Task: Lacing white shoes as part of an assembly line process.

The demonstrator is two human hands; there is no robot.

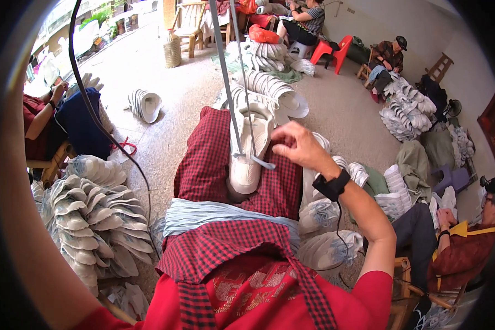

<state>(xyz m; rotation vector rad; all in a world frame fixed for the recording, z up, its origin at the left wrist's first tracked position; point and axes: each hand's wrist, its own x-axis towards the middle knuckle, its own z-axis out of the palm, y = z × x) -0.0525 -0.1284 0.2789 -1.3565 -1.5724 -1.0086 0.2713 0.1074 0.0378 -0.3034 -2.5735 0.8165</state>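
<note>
From my distant seat, I watch a white shoe (245,177) standing between the wearer's thighs, its toe toward the wearer, against a red-and-black checked apron (204,151). Grey laces (225,77) run taut from it up past the top edge; one short blue-grey end lies out across its right side. Just beside the shoe's opening I see the right hand (300,144), fingers curled inward; I cannot tell whether they pinch anything. A black wristband (331,186) circles that wrist. The left arm (30,220) rises along the left rim, its hand outside my view, so I cannot tell its grip. Heaped pale shoe uppers (80,220) flank the left side. Beyond, a nested white stack (144,105) lies on the floor (192,82), and a red chair (340,54) stands near a seated person (308,22).
</note>
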